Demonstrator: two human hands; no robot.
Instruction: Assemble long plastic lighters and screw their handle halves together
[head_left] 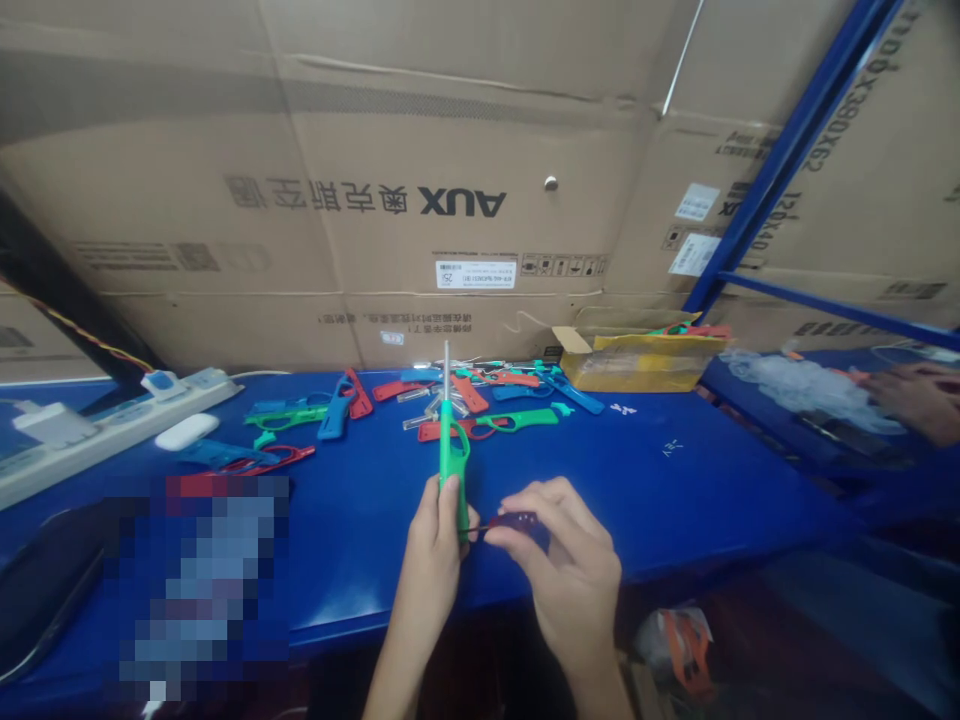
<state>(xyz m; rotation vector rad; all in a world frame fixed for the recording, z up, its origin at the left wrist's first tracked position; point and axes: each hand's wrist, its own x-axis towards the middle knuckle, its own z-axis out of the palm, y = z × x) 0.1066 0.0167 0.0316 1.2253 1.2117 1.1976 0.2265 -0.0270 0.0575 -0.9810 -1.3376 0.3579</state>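
Note:
My left hand (436,545) grips a green long-nosed lighter (452,455) by its handle, its metal tube pointing up and away from me. My right hand (559,560) holds a small dark screwdriver (514,523) whose thin tip touches the side of the green handle near my left thumb. Both hands hover over the front edge of the blue table (675,490).
Behind lies a pile of red, green and blue lighter shells and metal tubes (465,400). A yellow cardboard box (637,360) stands at the back right, a white power strip (112,425) at the left. Another person's hand (915,395) is at the far right.

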